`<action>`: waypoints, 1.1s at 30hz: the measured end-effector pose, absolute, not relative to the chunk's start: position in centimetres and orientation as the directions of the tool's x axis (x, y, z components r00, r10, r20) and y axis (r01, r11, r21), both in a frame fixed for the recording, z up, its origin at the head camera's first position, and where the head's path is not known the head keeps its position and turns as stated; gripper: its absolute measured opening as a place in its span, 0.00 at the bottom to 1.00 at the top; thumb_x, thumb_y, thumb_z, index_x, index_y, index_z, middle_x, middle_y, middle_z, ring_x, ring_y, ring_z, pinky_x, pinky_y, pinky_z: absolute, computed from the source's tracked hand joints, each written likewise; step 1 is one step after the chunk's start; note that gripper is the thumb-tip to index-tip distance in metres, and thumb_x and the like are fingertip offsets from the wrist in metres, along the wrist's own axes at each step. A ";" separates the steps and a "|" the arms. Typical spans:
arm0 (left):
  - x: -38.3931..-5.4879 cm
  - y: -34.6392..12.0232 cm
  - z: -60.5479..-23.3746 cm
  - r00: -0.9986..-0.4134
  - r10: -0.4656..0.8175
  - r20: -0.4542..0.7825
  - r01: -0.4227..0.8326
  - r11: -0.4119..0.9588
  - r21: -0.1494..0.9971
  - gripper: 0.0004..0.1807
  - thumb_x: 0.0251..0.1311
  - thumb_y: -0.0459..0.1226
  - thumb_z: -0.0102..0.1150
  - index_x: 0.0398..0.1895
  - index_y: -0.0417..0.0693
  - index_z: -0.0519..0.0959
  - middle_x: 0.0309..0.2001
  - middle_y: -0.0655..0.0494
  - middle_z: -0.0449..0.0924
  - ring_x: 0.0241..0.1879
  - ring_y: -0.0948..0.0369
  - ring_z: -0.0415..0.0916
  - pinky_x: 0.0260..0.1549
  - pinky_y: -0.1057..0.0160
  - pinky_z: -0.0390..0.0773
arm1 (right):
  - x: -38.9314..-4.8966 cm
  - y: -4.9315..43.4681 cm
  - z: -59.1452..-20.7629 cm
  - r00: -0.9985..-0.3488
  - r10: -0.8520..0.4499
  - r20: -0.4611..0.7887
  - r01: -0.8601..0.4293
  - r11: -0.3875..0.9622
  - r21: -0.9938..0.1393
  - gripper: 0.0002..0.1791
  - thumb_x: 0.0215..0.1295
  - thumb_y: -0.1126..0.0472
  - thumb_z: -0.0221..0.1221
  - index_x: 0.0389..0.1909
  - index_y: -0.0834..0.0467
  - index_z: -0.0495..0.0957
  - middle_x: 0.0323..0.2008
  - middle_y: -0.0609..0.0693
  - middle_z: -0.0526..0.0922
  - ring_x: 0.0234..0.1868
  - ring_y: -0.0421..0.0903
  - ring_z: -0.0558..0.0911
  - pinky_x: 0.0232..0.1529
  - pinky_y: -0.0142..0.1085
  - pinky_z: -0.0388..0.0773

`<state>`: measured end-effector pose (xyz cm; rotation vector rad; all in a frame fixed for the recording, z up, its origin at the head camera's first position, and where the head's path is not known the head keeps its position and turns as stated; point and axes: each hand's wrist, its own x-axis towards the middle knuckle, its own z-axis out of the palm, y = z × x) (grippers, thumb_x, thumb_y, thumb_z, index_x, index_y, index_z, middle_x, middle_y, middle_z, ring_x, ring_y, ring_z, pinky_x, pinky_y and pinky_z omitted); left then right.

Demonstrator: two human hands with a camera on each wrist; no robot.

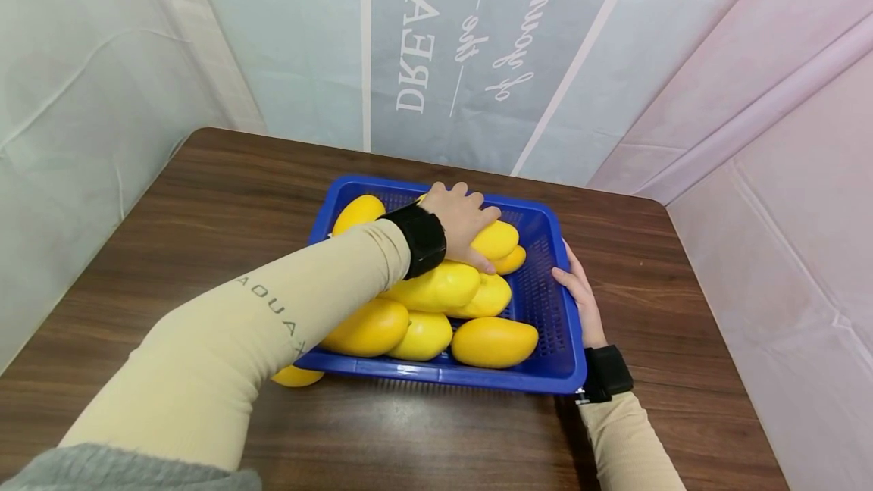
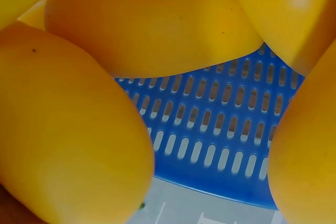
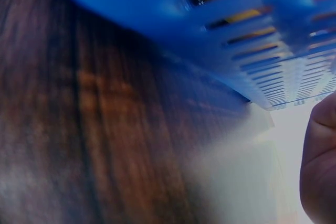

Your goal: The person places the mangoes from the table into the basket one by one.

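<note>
A blue perforated plastic basket [image 1: 436, 373] holds several yellow mangoes, one of them a mango [image 1: 494, 342] near its front right. My left hand [image 1: 460, 220] reaches across the basket with fingers spread and rests on the mangoes, beside a mango [image 1: 495, 239] at its right. Close up in the left wrist view are a large mango [image 2: 73, 129] and the slotted basket wall [image 2: 210, 124]. With my right hand [image 1: 580, 294] I grip the basket's right side, thumb at the rim. The right wrist view shows the basket's slotted outside [image 3: 220, 35] and part of that hand [image 3: 320, 166].
Another mango [image 1: 297, 376] lies outside the basket by its front left corner, partly covered by my left sleeve. A dark wood-grain table [image 1: 409, 438] is beneath everything. Behind it hangs a printed cloth [image 1: 477, 44], and pale sheets [image 1: 784, 195] stand at the sides.
</note>
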<state>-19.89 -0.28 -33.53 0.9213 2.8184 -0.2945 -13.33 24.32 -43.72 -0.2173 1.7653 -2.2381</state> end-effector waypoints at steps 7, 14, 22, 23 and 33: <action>-19.5 -0.2 -33.3 -0.793 0.579 -0.192 0.608 0.775 -0.172 0.50 0.51 0.77 0.46 0.74 0.62 0.62 0.66 0.51 0.69 0.62 0.49 0.67 0.57 0.46 0.72 | -13.3 24.3 -43.7 -0.948 -0.315 -0.053 0.124 -0.210 -0.970 0.31 0.80 0.55 0.35 0.80 0.42 0.40 0.78 0.54 0.47 0.64 0.42 0.73 0.58 0.34 0.77; -19.2 -0.3 -33.0 -0.793 0.587 -0.165 0.609 0.770 -0.188 0.48 0.52 0.76 0.46 0.71 0.61 0.64 0.64 0.52 0.71 0.59 0.51 0.69 0.54 0.49 0.74 | -13.2 24.3 -43.6 -0.950 -0.306 -0.061 0.132 -0.217 -0.967 0.31 0.80 0.55 0.36 0.80 0.42 0.41 0.77 0.52 0.50 0.62 0.41 0.74 0.57 0.33 0.78; -18.6 -0.5 -31.3 -0.797 0.589 -0.135 0.605 0.776 -0.179 0.50 0.50 0.78 0.44 0.72 0.61 0.63 0.64 0.53 0.70 0.60 0.51 0.68 0.54 0.51 0.74 | -13.2 24.4 -43.7 -0.948 -0.311 -0.061 0.134 -0.217 -0.967 0.31 0.80 0.55 0.36 0.80 0.42 0.40 0.77 0.52 0.50 0.63 0.41 0.74 0.58 0.34 0.78; -18.6 -0.6 -31.0 -0.798 0.588 -0.132 0.603 0.777 -0.182 0.51 0.50 0.78 0.44 0.72 0.62 0.62 0.64 0.53 0.70 0.61 0.51 0.68 0.54 0.51 0.75 | -13.2 24.4 -43.7 -0.948 -0.313 -0.060 0.134 -0.220 -0.966 0.31 0.80 0.55 0.36 0.80 0.42 0.40 0.77 0.52 0.50 0.63 0.41 0.74 0.58 0.34 0.78; -18.3 -2.4 -30.6 -0.773 0.616 -0.151 0.634 0.751 -0.183 0.52 0.50 0.78 0.44 0.75 0.63 0.59 0.66 0.53 0.68 0.62 0.51 0.65 0.54 0.51 0.73 | -13.5 24.6 -44.0 -0.944 -0.328 -0.032 0.117 -0.242 -0.963 0.31 0.80 0.56 0.36 0.80 0.43 0.40 0.75 0.50 0.53 0.61 0.41 0.76 0.57 0.35 0.79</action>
